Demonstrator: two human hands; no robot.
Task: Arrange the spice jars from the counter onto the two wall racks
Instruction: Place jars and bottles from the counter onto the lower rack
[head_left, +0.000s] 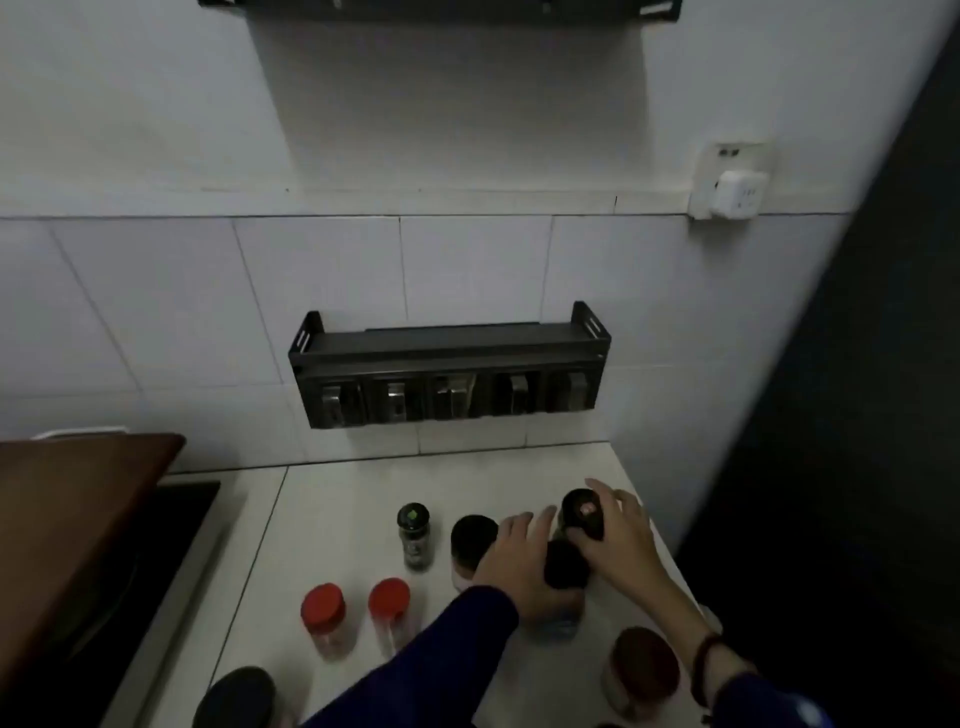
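Several spice jars stand on the white counter (343, 519). My right hand (618, 540) grips a black-lidded jar (582, 512) at the right. My left hand (514, 566) wraps around a second dark-lidded jar (566, 564) just in front of it. Left of my hands stand a wide dark-lidded jar (472, 538) and a slim jar with a green mark on its lid (414, 535). Two red-lidded jars (323, 610) (389, 603) stand nearer me. A brown-lidded jar (644, 665) sits at the front right. The lower black wall rack (447, 348) hangs empty above the counter; the upper rack (441, 8) shows only its underside.
A dark round lid (236, 696) sits at the front edge. A brown board (78, 499) and a dark cooktop (130, 571) lie to the left. A white socket with a plug (732, 182) is on the wall. A dark surface (857, 415) fills the right side.
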